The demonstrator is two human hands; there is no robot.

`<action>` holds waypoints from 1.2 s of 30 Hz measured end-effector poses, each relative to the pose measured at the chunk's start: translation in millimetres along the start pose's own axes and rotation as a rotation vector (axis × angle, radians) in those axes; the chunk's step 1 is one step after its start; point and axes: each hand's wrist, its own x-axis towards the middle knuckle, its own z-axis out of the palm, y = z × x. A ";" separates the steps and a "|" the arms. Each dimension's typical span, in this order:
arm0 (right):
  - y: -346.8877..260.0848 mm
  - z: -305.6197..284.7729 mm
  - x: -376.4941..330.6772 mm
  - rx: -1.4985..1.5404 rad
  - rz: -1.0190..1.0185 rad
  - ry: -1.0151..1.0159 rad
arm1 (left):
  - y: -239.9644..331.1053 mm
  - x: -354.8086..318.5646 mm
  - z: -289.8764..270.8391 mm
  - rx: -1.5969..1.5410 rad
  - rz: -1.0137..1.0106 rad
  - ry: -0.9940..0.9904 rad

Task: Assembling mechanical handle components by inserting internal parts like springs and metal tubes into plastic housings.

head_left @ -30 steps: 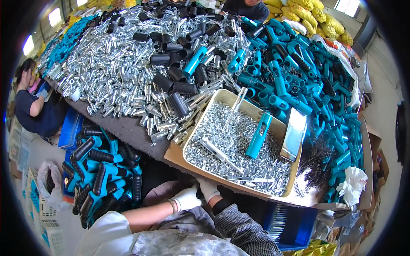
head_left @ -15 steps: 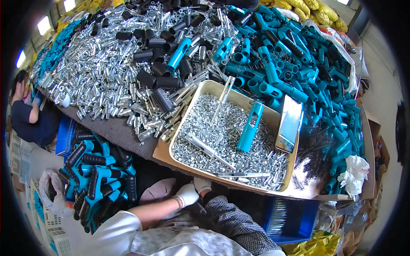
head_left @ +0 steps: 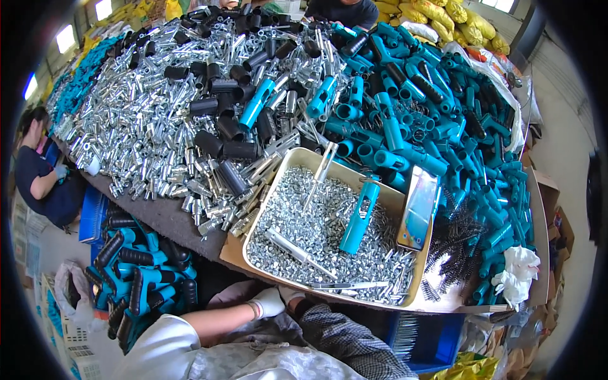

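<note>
In white gloves, my left hand [head_left: 271,303] and my right hand [head_left: 291,295] are close together, low at the table's front edge. The fingers of both are hidden, so neither hand's grip shows. Just beyond them stands a cream tray [head_left: 420,272] full of small shiny metal pieces. On these lie a teal slotted tube [head_left: 358,218], a slotted silver tube with a thin rod [head_left: 288,244], and a slim metal piece [head_left: 351,285] along the front. Another slotted silver tube [head_left: 327,161] leans at the tray's back. A phone [head_left: 418,209] with its screen lit rests on the right rim.
Piles of silver metal tubes [head_left: 145,120], black sleeves [head_left: 239,150] and teal tool bodies [head_left: 437,136] cover the table. Dark springs [head_left: 453,247] lie right of the tray. Teal-and-black handles [head_left: 142,266] hang lower left; a blue bin [head_left: 437,345] sits below right. A co-worker [head_left: 44,174] is at far left.
The view has tilted upward, so the table sits lower and another person shows at the far side. My hands stay together at the table edge. The co-worker at left has lowered a hand.
</note>
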 end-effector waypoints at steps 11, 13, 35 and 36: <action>5.6 3.8 6.7 -0.065 -0.016 -0.053 | 48.9 -17.3 -49.3 -0.064 -0.276 -0.324; 10.6 -1.9 13.0 -0.088 -0.012 -0.038 | 44.0 -28.4 -44.4 -0.046 -0.069 -0.139; 4.3 36.5 -21.8 -0.070 -0.036 0.122 | 15.6 -28.9 -5.1 -0.074 -0.038 0.168; 9.8 47.3 -17.0 0.057 0.004 0.218 | 2.7 -15.7 10.2 -0.052 -0.046 0.215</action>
